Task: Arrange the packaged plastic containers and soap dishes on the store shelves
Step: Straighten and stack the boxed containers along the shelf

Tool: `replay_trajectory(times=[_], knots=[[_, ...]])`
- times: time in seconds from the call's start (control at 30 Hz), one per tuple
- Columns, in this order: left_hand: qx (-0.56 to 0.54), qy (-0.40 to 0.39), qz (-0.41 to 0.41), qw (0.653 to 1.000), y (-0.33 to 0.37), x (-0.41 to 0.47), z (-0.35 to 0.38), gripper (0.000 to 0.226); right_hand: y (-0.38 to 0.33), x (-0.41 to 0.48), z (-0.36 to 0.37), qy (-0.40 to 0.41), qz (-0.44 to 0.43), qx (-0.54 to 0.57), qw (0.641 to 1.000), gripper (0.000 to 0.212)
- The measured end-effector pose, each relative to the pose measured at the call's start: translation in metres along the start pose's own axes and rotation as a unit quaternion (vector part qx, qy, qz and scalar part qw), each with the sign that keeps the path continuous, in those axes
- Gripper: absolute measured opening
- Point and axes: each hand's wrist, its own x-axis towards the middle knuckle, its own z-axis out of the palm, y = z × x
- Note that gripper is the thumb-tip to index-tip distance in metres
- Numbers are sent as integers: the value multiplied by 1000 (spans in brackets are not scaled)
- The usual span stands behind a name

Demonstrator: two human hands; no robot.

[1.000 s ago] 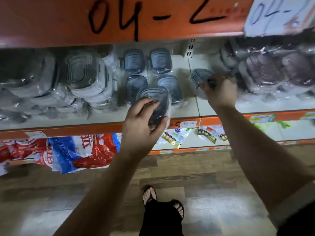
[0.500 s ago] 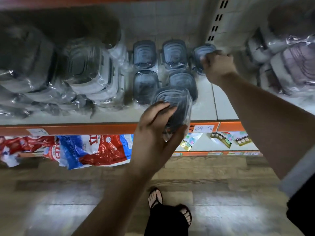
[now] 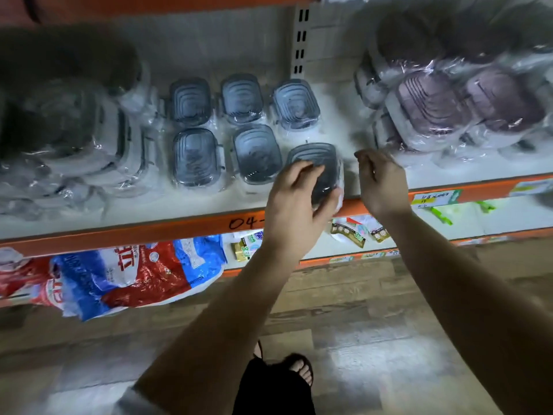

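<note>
Soap dish [image 3: 317, 163] gripped at the shelf [image 3: 179, 211] front.
Your left hand [image 3: 294, 205] clamps it; your right hand [image 3: 380, 181] hangs loosely curled, holding nothing.

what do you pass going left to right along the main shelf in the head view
grey wrapped containers → two rows of small blue-lidded dishes → the dish in the left hand → right hand → purple-lidded containers

Dim store light, glare on the plastic wrap [image 3: 431, 73] and floor [image 3: 374, 363], shelf corners dark and blurry, wide-angle bending at the edges around my arms.
</note>
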Motion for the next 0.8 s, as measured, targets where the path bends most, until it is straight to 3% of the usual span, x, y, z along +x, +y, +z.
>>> replay_trajectory(times=[0.13,0.27,0.4,0.57,0.8], knots=[[88,-70,10,994,-7,30,24,45,14,-19,-2,-3,-35,-5,999,24],[164,-67,-4,984,-14,57,40,49,25,-28,-1,-7,-34,-13,999,27],[282,-122,26,951,-16,58,50,54,25,-36,-4,-5,-41,-11,999,29],[243,-181,34,953,-19,34,28,54,0,-47,-18,-5,-35,1,999,23],[225,-120,19,967,4,-37,-68,34,-63,-74,-61,-51,-68,-12,996,24]])
